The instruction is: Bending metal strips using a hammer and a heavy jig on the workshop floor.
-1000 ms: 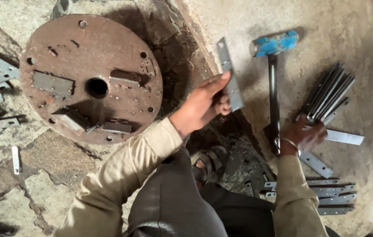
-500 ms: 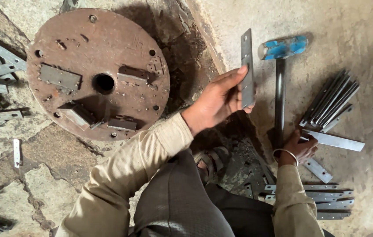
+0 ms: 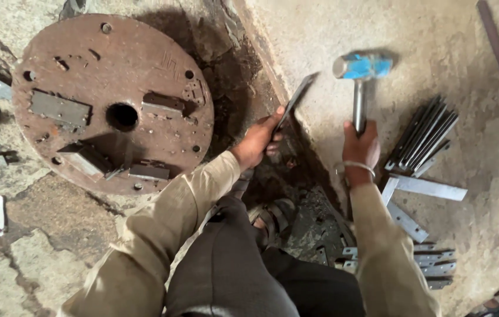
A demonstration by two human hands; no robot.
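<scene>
The hammer (image 3: 360,76) is now up off the floor — the right hand (image 3: 360,147) grips its handle, head raised. The left hand (image 3: 259,141) has turned the strip (image 3: 294,101) edge-on, pinched over the dark gap beside the disc (image 3: 114,100) — a strike looks ready.

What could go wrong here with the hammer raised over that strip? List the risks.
1. The left hand grips the flat metal strip close below where the blue-headed hammer in the right hand seems aimed; a stray blow could hit the fingers.
2. The strip is held tilted, edge on, so a strike might make it twist or jump from the grip.
3. The sandalled foot sits among loose strips; a dropped piece could land on it.
</scene>
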